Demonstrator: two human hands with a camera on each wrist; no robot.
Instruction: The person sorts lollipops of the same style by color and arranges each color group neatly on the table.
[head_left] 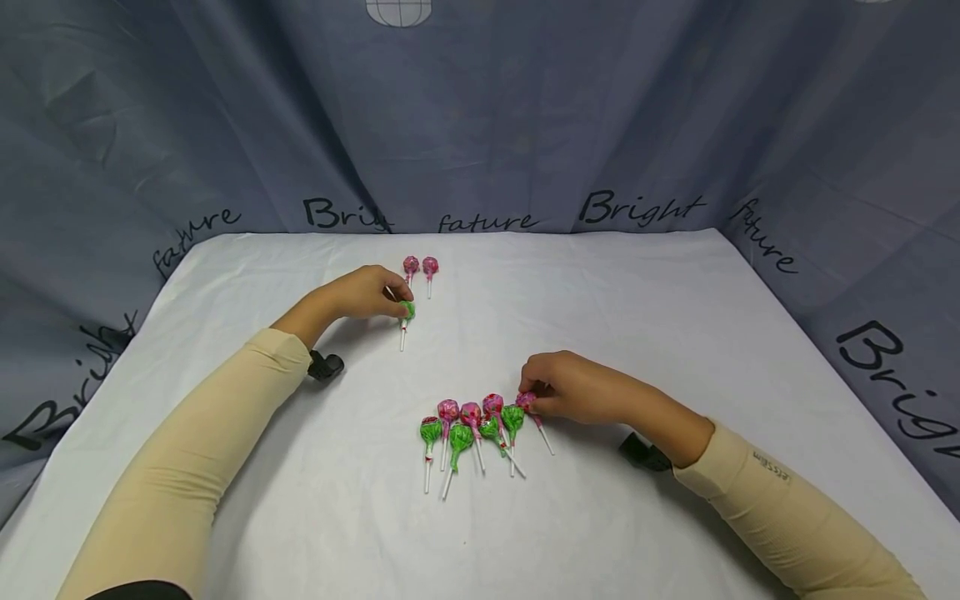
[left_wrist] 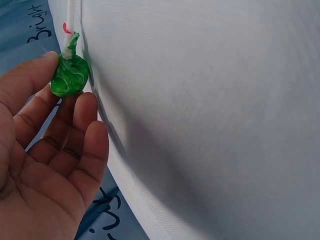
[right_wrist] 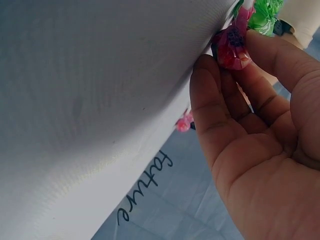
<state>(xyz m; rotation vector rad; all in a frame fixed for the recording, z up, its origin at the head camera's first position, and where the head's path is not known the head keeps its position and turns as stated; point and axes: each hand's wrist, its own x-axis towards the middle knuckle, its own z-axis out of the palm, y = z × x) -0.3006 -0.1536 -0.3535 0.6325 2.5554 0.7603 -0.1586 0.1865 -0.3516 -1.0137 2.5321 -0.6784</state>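
My left hand pinches a green-wrapped lollipop by its head, low over the white cloth, with the white stick toward me. Thumb and fingertips meet around the green wrapper in the left wrist view. Just beyond it are two pink lollipops, side by side. Nearer to me, my right hand holds the head of a pink lollipop between thumb and fingers. This one is at the right end of a loose group of pink and green lollipops, their sticks pointing mostly toward me.
A white cloth covers the table. Grey-blue curtains with black lettering hang behind and along both sides. Dark wrist cameras are strapped under both wrists, close above the cloth.
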